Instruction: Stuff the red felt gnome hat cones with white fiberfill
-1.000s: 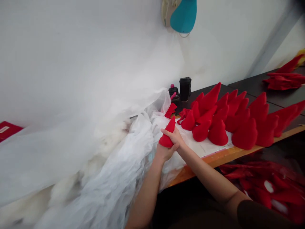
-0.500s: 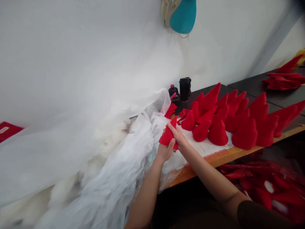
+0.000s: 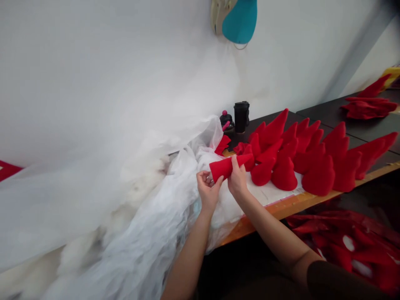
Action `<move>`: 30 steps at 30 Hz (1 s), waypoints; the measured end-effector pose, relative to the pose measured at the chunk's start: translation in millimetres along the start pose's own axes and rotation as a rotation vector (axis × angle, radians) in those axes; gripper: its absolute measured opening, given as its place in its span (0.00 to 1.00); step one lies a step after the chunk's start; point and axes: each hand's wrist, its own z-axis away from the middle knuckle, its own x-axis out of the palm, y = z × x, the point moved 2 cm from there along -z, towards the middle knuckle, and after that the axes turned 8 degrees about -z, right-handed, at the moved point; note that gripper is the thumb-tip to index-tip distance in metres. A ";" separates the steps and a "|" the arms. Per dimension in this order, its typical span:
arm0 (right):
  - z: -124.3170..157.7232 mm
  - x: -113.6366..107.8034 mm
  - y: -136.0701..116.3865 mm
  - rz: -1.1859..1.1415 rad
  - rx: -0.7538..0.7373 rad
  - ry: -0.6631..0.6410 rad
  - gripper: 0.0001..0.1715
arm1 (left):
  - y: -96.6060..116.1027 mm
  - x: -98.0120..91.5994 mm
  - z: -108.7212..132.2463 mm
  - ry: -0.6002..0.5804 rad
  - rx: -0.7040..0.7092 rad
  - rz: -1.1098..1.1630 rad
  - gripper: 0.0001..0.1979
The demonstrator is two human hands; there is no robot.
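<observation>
Centre of the frame: a red cone [image 3: 221, 168] is held above the worktable [image 3: 278, 213], tilted well over, its wide end to the left and its narrow end to the right, where it overlaps other red pieces in view. The right hand [image 3: 238, 178] grasps it around the middle, thumb on the upper side. The left hand [image 3: 208, 187] is at the wide end, fingers curled beside the rim and thumb at its lower edge; whether it pinches the fabric cannot be told.

Right of centre: a group of red cones [image 3: 318, 177] stands close together, mostly upright with leaning tips, the nearer ones partly over a white sheet [image 3: 265, 191]. Behind the hands, near the wall, are a black cup [image 3: 241, 116] and, just beside it, a dark container [image 3: 226, 121] with a pink knob.

Lower left: crumpled white plastic [image 3: 150, 233] lies beside pale fluffy filling [image 3: 78, 250].

Upper right: a pile of red cloth [image 3: 370, 107] lies on the dark tabletop. Lower right: red pieces [image 3: 331, 237] with white patches lie below table level.
</observation>
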 end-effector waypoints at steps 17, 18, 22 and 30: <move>-30.5 5.6 -56.0 0.397 -0.430 -0.222 0.20 | -15.6 -0.9 -10.6 -0.261 -0.216 0.148 0.23; -36.3 9.3 -68.7 0.445 -0.520 -0.218 0.20 | -15.0 -1.4 -10.8 -0.260 -0.233 0.123 0.23; -65.7 18.7 -99.0 0.650 -0.705 -0.248 0.21 | -13.7 -2.2 -10.7 -0.295 -0.246 0.048 0.22; -105.0 -11.9 -77.6 1.095 -0.444 -0.185 0.26 | -15.6 -3.2 -12.4 -0.335 -0.229 -0.003 0.23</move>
